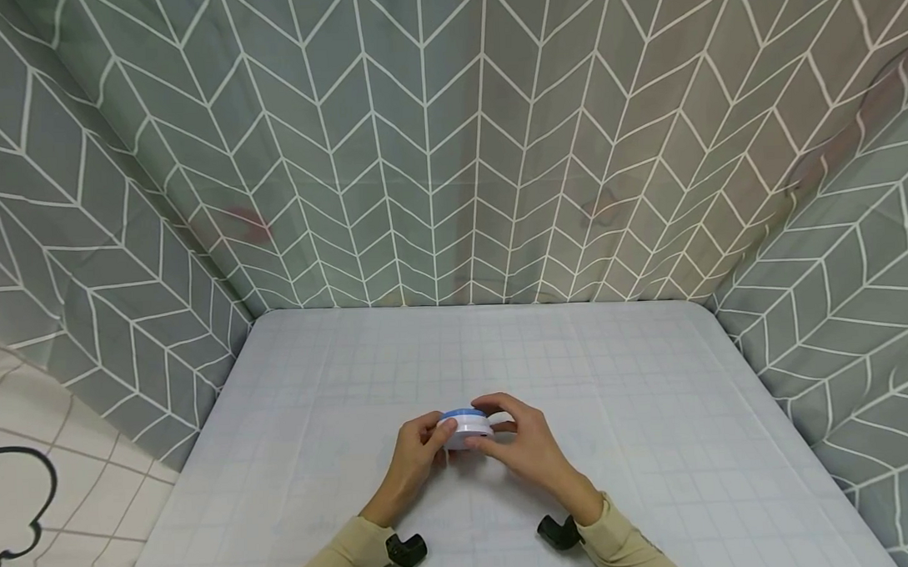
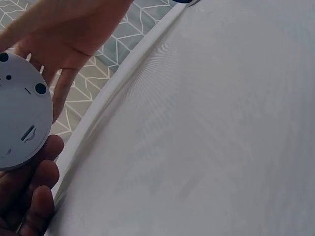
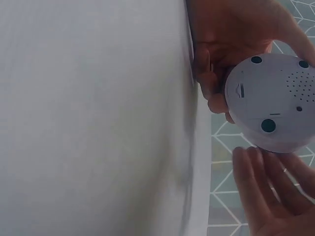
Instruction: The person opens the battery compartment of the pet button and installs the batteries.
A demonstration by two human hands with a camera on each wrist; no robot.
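Note:
A round white device with a blue top (image 1: 465, 429) is held just above the table, between both hands. On its pale underside (image 2: 22, 118) are dark round feet, a small slot and a latch mark; a patch of speaker holes (image 3: 300, 87) also shows. My left hand (image 1: 415, 453) grips the device from the left, thumb on its near side and fingertips (image 2: 47, 172) curled under the rim. From the right, my right hand (image 1: 530, 439) holds it between the thumb at the front and a finger at the top edge; its other fingers (image 3: 256, 172) extend fairly straight beside the rim.
The table (image 1: 352, 362) has a white cloth with a faint grid. Grey curtains (image 1: 449, 150) with a white chevron pattern hang behind it and at both sides. Black wrist mounts (image 1: 407, 550) sit by both beige sleeves. Pale tiled fabric (image 1: 70, 464) lies at the left.

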